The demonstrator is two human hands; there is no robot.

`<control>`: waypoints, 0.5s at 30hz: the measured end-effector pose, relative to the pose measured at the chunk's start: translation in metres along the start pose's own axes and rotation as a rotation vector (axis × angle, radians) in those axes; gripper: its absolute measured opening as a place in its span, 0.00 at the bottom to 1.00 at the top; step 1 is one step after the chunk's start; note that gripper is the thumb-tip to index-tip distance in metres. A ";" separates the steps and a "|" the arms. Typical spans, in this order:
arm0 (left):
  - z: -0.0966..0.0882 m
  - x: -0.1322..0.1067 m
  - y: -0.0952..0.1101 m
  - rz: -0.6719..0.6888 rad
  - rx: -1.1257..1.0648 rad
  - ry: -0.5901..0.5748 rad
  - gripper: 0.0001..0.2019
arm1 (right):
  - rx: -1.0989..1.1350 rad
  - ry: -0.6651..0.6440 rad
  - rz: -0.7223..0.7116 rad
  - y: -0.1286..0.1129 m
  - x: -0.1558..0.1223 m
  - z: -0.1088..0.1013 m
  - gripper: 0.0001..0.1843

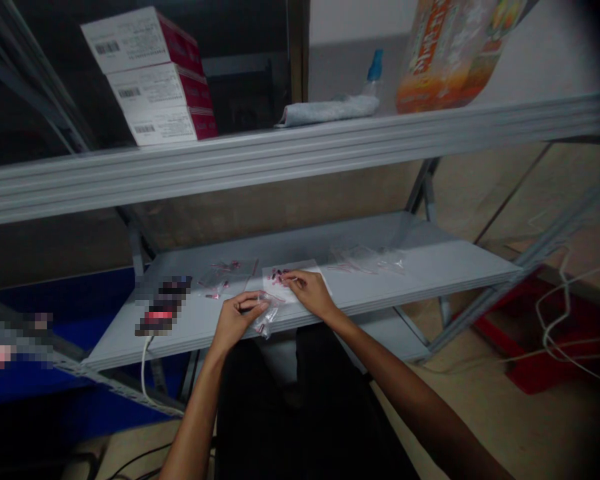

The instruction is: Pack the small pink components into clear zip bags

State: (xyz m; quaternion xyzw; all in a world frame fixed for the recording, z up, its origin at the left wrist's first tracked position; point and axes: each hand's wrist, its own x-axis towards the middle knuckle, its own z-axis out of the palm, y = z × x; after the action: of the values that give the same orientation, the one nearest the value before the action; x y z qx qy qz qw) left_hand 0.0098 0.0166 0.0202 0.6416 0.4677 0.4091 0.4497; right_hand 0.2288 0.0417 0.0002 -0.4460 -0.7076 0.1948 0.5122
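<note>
My left hand [241,317] is closed on a small clear plastic bag [267,317] at the front edge of the grey shelf. A few small dark and reddish bits seem to show in the bag's bottom. My right hand [307,290] reaches over a white sheet [300,272], its fingertips pinched at a pile of small dark and pinkish-red pieces [279,275]. Whether a piece is between those fingertips is too small to make out. Left of the sheet lies another clear bag [230,272] with several reddish pieces on and beside it.
Clear bags [363,260] lie on the lower shelf [455,267], right of the sheet. A blurred-out device [164,307] with a white cable [144,373] sits at left. The upper shelf [260,157] carries stacked boxes [155,87], a folded cloth [330,111] and an orange-labelled bottle [450,60].
</note>
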 end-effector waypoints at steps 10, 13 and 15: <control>0.000 0.001 0.000 0.012 0.018 0.034 0.21 | -0.501 -0.147 -0.131 0.006 -0.006 0.008 0.11; 0.001 0.001 -0.001 0.011 0.017 0.038 0.22 | -0.437 -0.124 -0.109 0.004 -0.004 0.005 0.10; 0.001 0.001 -0.001 0.008 0.006 0.034 0.22 | -0.290 -0.095 -0.100 0.002 -0.002 0.002 0.08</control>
State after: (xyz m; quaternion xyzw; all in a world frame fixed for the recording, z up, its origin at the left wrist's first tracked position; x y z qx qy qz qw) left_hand 0.0108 0.0176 0.0190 0.6378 0.4740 0.4204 0.4380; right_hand 0.2276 0.0411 -0.0031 -0.4696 -0.7731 0.0856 0.4177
